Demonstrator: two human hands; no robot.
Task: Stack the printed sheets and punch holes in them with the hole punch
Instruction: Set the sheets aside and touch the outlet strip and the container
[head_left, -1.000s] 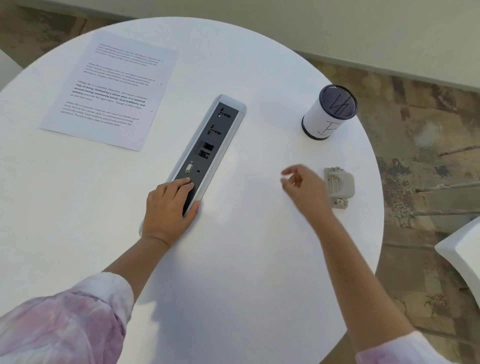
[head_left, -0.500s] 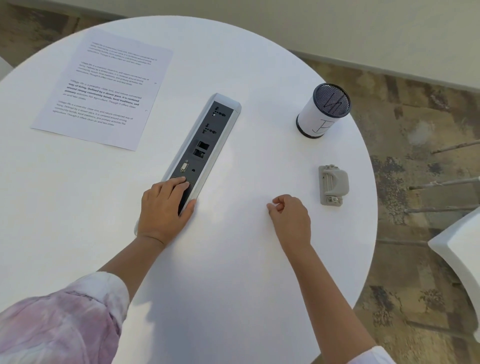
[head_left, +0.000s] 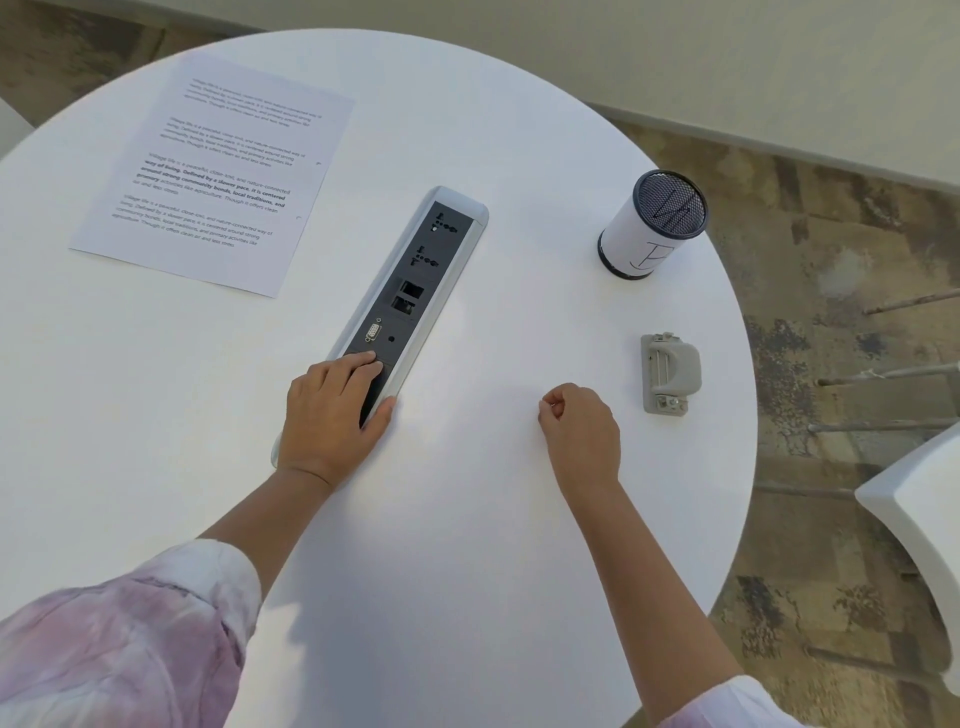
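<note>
Printed sheets lie flat at the far left of the round white table; I cannot tell how many are in the pile. A small grey hole punch sits near the table's right edge. My left hand rests flat on the near end of the built-in socket strip, holding nothing. My right hand lies on the table just left of the punch, fingers curled into a loose fist, empty and not touching the punch.
A white cylindrical pen cup with a dark mesh top stands at the far right of the table. A white chair is off the table's right edge, over patterned carpet.
My right hand pulled back from beside the hole punch toward me and closed into a loose fist on the table. My left hand stayed on the socket strip.
</note>
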